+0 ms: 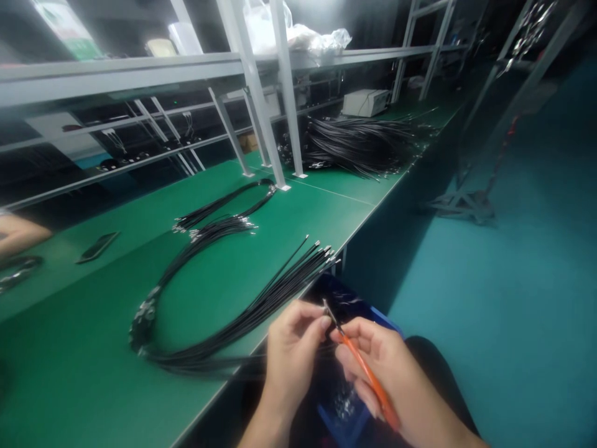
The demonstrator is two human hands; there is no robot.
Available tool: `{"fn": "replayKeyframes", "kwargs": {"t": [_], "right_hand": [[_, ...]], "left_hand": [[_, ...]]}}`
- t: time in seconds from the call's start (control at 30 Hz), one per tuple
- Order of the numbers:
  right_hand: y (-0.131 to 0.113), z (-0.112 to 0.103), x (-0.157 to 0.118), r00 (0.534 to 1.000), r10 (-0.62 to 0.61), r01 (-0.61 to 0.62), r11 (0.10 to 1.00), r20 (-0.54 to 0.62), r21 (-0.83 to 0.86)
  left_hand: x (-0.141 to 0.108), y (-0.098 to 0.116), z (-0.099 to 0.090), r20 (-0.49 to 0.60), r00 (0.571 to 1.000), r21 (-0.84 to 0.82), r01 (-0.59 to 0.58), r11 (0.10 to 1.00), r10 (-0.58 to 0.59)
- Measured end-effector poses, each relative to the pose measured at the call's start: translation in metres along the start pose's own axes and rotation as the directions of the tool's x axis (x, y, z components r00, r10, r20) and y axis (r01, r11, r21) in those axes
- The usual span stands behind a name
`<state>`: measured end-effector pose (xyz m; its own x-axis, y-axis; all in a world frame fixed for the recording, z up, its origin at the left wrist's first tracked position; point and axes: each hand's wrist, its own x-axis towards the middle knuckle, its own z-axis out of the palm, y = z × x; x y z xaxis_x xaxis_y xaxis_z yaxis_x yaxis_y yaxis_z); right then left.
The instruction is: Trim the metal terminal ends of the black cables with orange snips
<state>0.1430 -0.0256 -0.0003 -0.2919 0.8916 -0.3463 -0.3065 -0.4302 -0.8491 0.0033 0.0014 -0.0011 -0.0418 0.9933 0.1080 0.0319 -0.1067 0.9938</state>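
Nearest me, the left hand (291,351) is pinching thumb against forefinger, nearly closed, on what is looking like a cable end (325,306); the piece is too small and blurred for me to tell its shape. The right hand (382,361) is curling, half closed, around an orange-handled tool (366,367), whose dark tip is meeting the work just at the left fingertips. I cannot tell whether the tool's jaws are gripping.

For good work here, I would be wanting the left fingertips holding firmly but sitting clear of the bite, the tool lining up squarely with the end, and the right hand squeezing evenly without twisting. Bracing the hands against each other would be steadying things, and slack in the cable would be sparing the end a tug.

Below the hands, a blue bin (386,319) is holding small shiny bits. Just beyond the left hand, a bundle of black cables (261,310) is curving over the green table (107,342), its metal-tipped ends reaching the edge. Farther along, a smaller cable loop (219,200) is lying near the shelf posts, a phone (97,247) is resting to the left near another person's forearm (21,235), and a big cable heap (359,143) is spreading before a pale box (366,102).
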Motion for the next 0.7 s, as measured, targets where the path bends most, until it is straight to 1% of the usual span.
{"fn": "replayKeyframes", "kwargs": {"t": [0.1, 0.23, 0.37, 0.47, 0.7], "right_hand": [[0.002, -0.004, -0.005, 1.0, 0.0, 0.0, 1.0, 0.004, 0.013], [-0.001, -0.003, -0.007, 0.998, 0.043, -0.042, 0.999, 0.039, -0.023], [-0.002, 0.001, -0.002, 0.998, 0.054, -0.056, 0.996, -0.034, -0.076], [-0.001, 0.003, 0.002, 0.996, 0.05, -0.056, 0.994, -0.067, -0.092], [-0.002, -0.001, -0.002, 0.998, 0.058, -0.063, 0.988, -0.039, -0.139]], "left_hand": [[0.0, -0.003, 0.0, -0.014, 1.0, 0.01, -0.006, 1.0, 0.006], [0.001, -0.007, 0.0, -0.032, 0.998, 0.071, -0.055, 0.996, 0.058], [0.001, -0.007, 0.001, -0.006, 0.996, 0.097, -0.093, 0.991, 0.094], [-0.001, -0.006, 0.003, 0.002, 0.995, 0.117, -0.103, 0.988, 0.103], [0.0, -0.007, 0.001, 0.008, 0.991, 0.183, -0.131, 0.974, 0.132]]}}
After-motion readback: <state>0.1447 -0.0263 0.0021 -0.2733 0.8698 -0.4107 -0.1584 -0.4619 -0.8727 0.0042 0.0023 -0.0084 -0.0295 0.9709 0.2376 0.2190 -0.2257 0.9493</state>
